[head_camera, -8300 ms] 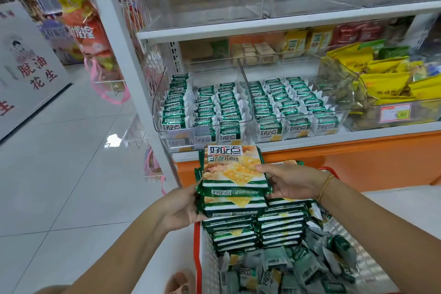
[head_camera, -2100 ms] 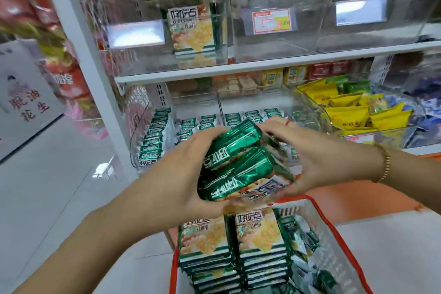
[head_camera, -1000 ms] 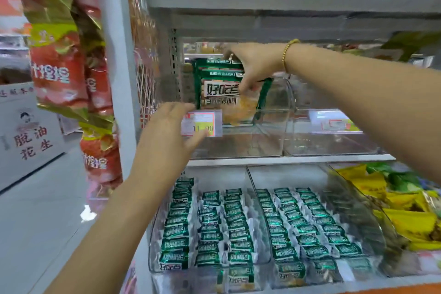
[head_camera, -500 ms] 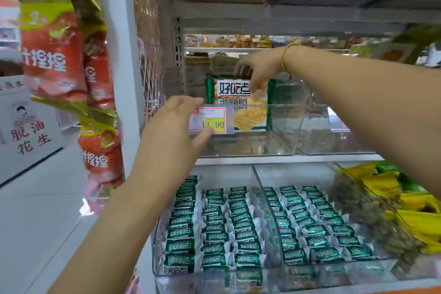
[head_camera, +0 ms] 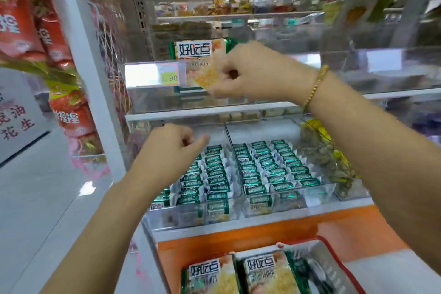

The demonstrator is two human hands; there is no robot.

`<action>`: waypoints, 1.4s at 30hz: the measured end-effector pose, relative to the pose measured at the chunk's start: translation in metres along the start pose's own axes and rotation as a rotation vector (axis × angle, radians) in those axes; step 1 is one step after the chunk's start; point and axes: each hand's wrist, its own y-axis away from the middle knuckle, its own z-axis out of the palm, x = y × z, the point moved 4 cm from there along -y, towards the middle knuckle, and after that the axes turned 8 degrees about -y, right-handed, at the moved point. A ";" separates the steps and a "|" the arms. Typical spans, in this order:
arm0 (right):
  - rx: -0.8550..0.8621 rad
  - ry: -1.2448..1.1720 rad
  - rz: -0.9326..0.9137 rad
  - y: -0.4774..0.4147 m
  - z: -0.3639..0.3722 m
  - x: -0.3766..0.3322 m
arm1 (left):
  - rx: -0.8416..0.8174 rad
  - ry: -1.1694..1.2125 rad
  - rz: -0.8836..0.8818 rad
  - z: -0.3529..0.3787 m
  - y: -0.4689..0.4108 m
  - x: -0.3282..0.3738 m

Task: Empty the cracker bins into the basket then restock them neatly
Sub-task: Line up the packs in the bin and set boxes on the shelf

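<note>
R hand (head_camera: 253, 71): fingers (head_camera: 226, 64) curled in, thumb under them, close against the front of the clear upper bin (head_camera: 152, 96). Too blurred to tell whether they pinch anything or touch the wall. Just behind the fingertips, inside that bin, the big cracker pack (head_camera: 193, 50) stands upright with its label facing out; its lower-right part is hidden by the fingers. Bracelet (head_camera: 315, 86) on the wrist. Left of the R fingers, a price tag (head_camera: 155, 75) sits on the bin front.

L hand (head_camera: 167, 150): lower down and apart from the R hand, fingers (head_camera: 188, 136) loosely curled, holding nothing. It hangs over the lower-left bin (head_camera: 191, 216), below the white shelf edge (head_camera: 191, 111).

Under and to the right of the L fingers, small green packs (head_camera: 214, 174) lie in neat rows. More of them fill the lower-right bin (head_camera: 286, 200) past the clear divider. Both lower bins are open-topped, with a gap up to the shelf edge. Further right is a bin of yellowish wrapped bits (head_camera: 329, 162).

Below the bins is an orange base panel (head_camera: 238, 237). Nearest the camera is the red-rimmed basket (head_camera: 334, 250), with two stacks of large packs (head_camera: 210, 274) lying flat, side by side.

Left of the L hand: white upright post (head_camera: 83, 55), hanging red snack bags (head_camera: 23, 19), then open tiled floor (head_camera: 35, 198).
</note>
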 end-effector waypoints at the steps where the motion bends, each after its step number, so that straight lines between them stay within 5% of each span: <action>1: -0.071 -0.035 0.033 0.021 0.012 0.000 | -0.163 -0.018 -0.027 0.017 0.005 -0.002; 6: -0.412 -0.239 0.274 0.110 0.092 0.038 | -0.685 0.075 -0.217 0.109 0.056 -0.030; 11: -0.548 -0.455 0.522 0.180 0.183 0.080 | -0.863 0.017 -0.498 0.177 0.120 -0.056; 19: -0.449 -0.858 0.922 0.255 0.336 0.061 | -0.586 0.433 -1.000 0.239 0.212 -0.089; 26: -0.291 -1.371 1.176 0.259 0.360 0.034 | -0.414 0.540 -1.201 0.243 0.227 -0.102; 34: -0.275 -1.627 1.189 0.243 0.345 0.034 | -0.380 0.662 -1.096 0.223 0.197 -0.084; 38: -0.204 -1.686 1.206 0.243 0.320 0.062 | -0.262 1.056 -1.257 0.225 0.196 -0.088; 42: -0.159 -1.667 1.194 0.250 0.304 0.088 | -0.448 1.274 -1.524 0.245 0.234 -0.087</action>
